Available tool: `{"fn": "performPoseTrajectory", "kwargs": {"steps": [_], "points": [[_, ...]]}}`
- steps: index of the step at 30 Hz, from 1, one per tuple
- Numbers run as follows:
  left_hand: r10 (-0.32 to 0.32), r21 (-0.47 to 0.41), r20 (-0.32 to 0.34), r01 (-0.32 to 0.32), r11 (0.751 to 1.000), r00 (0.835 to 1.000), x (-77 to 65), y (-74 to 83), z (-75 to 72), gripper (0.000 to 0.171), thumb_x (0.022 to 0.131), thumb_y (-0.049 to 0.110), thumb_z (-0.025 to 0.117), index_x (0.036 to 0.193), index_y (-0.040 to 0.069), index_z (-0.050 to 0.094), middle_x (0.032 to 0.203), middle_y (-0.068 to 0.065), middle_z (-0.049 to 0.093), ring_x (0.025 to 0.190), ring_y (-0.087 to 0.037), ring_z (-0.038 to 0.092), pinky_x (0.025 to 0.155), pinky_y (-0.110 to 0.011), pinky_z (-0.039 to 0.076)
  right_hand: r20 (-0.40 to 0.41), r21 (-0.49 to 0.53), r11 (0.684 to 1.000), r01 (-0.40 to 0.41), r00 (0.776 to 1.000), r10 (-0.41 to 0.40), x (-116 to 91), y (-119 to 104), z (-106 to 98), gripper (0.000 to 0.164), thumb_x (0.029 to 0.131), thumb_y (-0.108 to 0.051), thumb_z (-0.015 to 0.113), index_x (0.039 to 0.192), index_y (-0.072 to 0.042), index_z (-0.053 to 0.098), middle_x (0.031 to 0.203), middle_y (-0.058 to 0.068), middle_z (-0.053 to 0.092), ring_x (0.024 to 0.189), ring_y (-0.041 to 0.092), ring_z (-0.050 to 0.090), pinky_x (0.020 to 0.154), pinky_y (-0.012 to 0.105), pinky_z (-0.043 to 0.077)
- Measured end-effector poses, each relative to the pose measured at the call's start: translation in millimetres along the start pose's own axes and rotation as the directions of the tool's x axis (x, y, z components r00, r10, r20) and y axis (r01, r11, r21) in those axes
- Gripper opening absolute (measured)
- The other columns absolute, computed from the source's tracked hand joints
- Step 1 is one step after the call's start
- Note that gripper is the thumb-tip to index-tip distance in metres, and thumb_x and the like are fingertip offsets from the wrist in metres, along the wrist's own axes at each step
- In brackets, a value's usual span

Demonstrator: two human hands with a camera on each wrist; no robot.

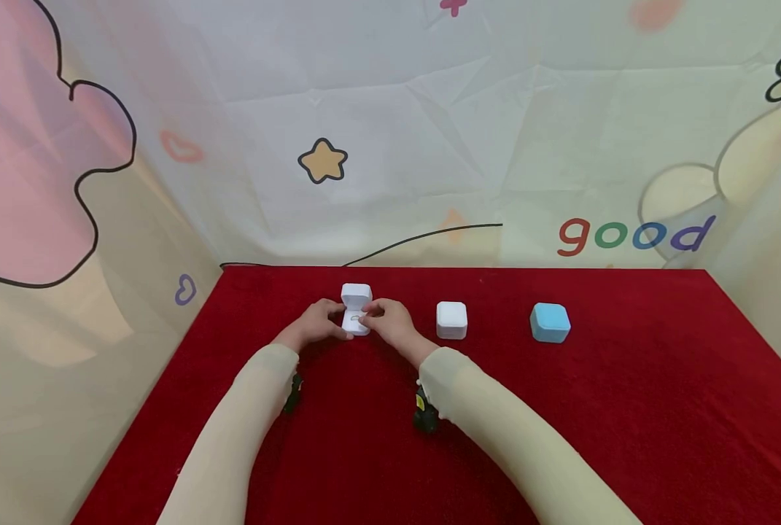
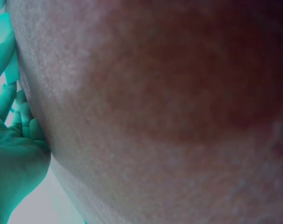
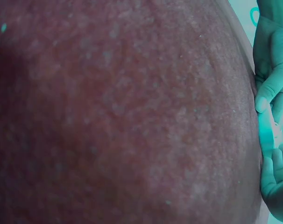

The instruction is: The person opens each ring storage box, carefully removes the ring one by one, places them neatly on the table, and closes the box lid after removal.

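A small white ring box (image 1: pixel 356 293) stands with its lid raised at the back left of the red cloth. Inside its lower half is a small ring (image 1: pixel 355 319). My left hand (image 1: pixel 318 321) grips the box from the left, thumb along the front and fingers by the hinge side. From the right, my right hand (image 1: pixel 390 321) reaches into the box and its thumb and forefinger pinch at the ring; the contact is tiny in view. In the right wrist view part of the box (image 3: pixel 266 130) shows between the hands, tinted green. Blurred cloth fills most of both wrist views.
A closed white box (image 1: pixel 452 321) sits right of the hands, and a closed light blue box (image 1: pixel 550 323) farther right. Red cloth (image 1: pixel 364 452) covers the table. Behind it hangs a pale printed curtain (image 1: pixel 390 146) with drawings and the word "good".
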State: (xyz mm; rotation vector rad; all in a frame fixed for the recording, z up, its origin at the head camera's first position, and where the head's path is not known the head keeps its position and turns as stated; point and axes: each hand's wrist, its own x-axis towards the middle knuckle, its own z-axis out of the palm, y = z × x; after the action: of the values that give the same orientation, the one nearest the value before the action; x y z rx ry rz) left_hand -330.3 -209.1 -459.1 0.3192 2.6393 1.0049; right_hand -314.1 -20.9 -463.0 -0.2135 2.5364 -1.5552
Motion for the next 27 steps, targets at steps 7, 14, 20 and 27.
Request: {"fn": "performPoseTrajectory", "kwargs": {"steps": [7, 14, 20, 27], "points": [[0.0, -0.02, 0.001, 0.0, 1.0, 1.0, -0.1, 1.0, -1.6, 0.066, 0.086, 0.012, 0.079, 0.144, -0.006, 0.054, 0.145, -0.026, 0.057, 0.132, -0.037, 0.049, 0.118, -0.053, 0.04, 0.031, -0.121, 0.989, 0.081, 0.996, -0.078, -2, -6, 0, 0.021, 0.096, -0.007, 0.068, 0.115, 0.001, 0.073, 0.112, 0.017, 0.075, 0.101, 0.025, 0.066, 0.089, 0.033, 0.057], [0.019, -0.012, 0.014, -0.019, 1.0, 1.0, 4.3, -7.0, -2.2, 0.067, 0.084, 0.019, 0.082, 0.142, -0.003, 0.057, 0.141, -0.023, 0.06, 0.123, -0.032, 0.052, 0.112, -0.049, 0.046, 0.042, -0.183, 0.98, 0.082, 0.996, -0.076, -1, -8, 2, 0.021, 0.097, -0.005, 0.066, 0.115, 0.002, 0.075, 0.113, 0.017, 0.076, 0.096, 0.022, 0.062, 0.085, 0.029, 0.055], [-0.021, -0.008, 0.007, 0.021, 1.0, 1.0, 0.9, -1.3, 0.7, 0.066, 0.087, 0.012, 0.077, 0.145, -0.007, 0.052, 0.146, -0.027, 0.055, 0.132, -0.037, 0.048, 0.118, -0.053, 0.04, 0.033, -0.191, 0.979, 0.072, 0.997, -0.067, -1, -11, 3, 0.019, 0.097, -0.005, 0.066, 0.111, 0.002, 0.076, 0.112, 0.017, 0.076, 0.096, 0.024, 0.063, 0.084, 0.03, 0.056], [-0.01, -0.008, -0.003, 0.01, 1.0, 1.0, 0.4, 0.7, 1.1, 0.065, 0.087, 0.009, 0.077, 0.145, -0.009, 0.051, 0.146, -0.028, 0.054, 0.135, -0.039, 0.047, 0.118, -0.052, 0.04, 0.014, -0.276, 0.957, 0.093, 0.996, -0.093, 2, -11, 5, 0.016, 0.097, -0.004, 0.066, 0.106, 0.002, 0.078, 0.108, 0.016, 0.077, 0.093, 0.023, 0.065, 0.082, 0.03, 0.056]]}}
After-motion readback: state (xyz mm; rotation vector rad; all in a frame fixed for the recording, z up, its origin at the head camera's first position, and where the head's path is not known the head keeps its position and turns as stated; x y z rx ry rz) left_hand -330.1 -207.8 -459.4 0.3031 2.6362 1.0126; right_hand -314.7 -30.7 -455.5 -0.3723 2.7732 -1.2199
